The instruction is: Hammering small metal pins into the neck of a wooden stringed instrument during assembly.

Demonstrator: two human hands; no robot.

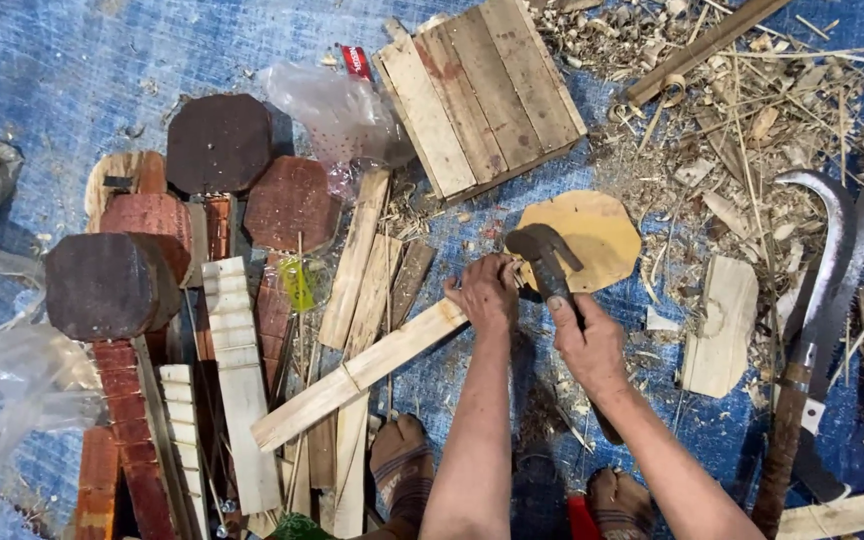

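- The left hand [485, 292] closes on the end of a pale wooden slat [357, 375], pinning it to the blue tarp [42, 70].
- The right hand [589, 345] grips a hammer [544, 255], its head beside the slat's held end, over a tan wooden disc [597, 230].

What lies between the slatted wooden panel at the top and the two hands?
In the head view, between the slatted wooden panel and the hands, left and right, lie the pale octagonal wooden piece and the hammer head, on blue tarp.
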